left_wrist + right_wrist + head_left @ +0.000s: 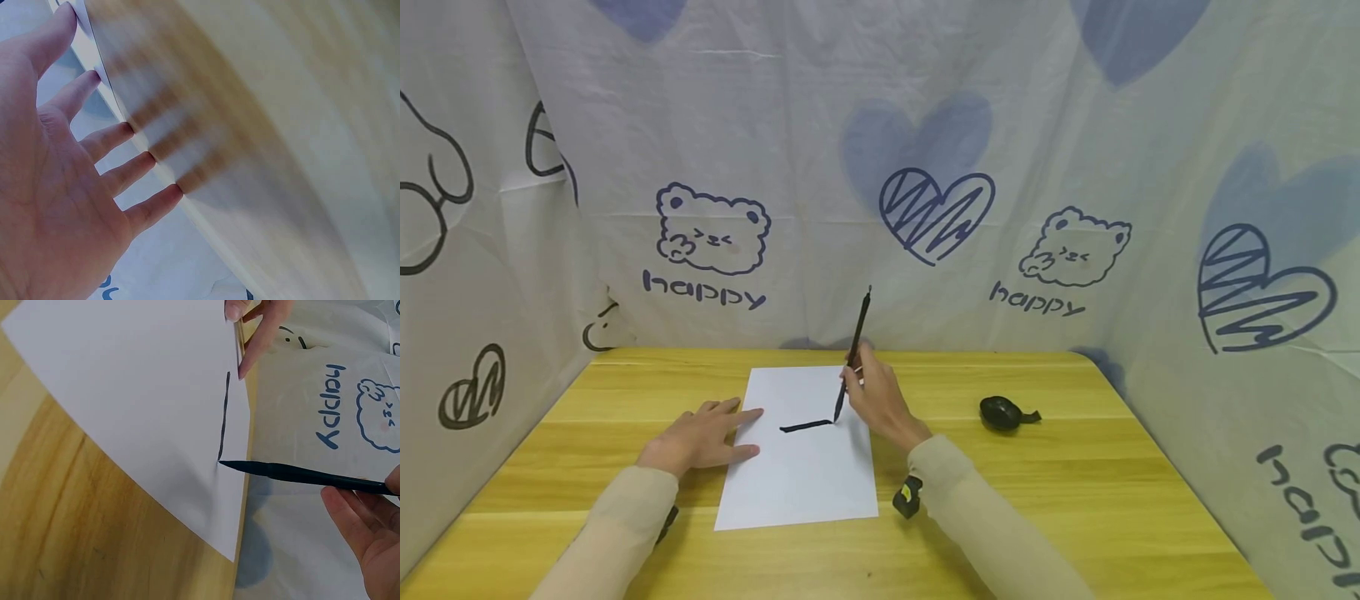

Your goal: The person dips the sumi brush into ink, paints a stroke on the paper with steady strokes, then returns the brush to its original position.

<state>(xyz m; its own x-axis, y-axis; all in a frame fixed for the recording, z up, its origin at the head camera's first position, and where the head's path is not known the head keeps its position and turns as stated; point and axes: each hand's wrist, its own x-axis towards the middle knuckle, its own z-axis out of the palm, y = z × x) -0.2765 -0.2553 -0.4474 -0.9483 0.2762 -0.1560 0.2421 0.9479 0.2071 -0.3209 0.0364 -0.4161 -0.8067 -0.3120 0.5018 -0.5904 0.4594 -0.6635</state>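
Note:
A black brush (859, 333) is pinched in my right hand (880, 396), its handle rising up and slightly right. In the right wrist view the brush (294, 473) has its dark tip right at the end of a black stroke (224, 415). That stroke (806, 426) runs nearly level across the middle of a white sheet of paper (797, 483). My left hand (703, 437) lies with spread fingers at the paper's left edge, thumb and index finger on the sheet. The left wrist view shows the fingertips (167, 195) pressing on the table surface.
A small black round dish with a short handle (1002, 413) sits on the wooden table (1045, 508), right of the paper. White cloth printed with hearts and bears (820, 250) hangs behind the table and along both sides. Dark wrist devices (907, 497) are on the arms.

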